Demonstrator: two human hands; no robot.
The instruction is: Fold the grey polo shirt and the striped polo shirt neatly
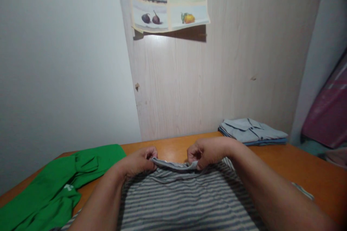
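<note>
A grey and white striped shirt (184, 198) spreads across the near part of the orange-brown table (306, 169), its neckband lifted between my hands. My left hand (142, 160) pinches the left end of the neckband with thumb and fingers. At the right end, my right hand (203, 153) grips the same band, fingers curled. The band sags slightly between the two hands. Part of a striped edge shows beyond my right forearm. My forearms cover the sides of the shirt.
A green garment (48, 184) lies loosely on the table's left side. Folded clothes (252, 131), grey on top of blue, are stacked at the back right. Behind the table stands a wall with a fruit picture sheet (168, 1). Something pink (328, 112) is at far right.
</note>
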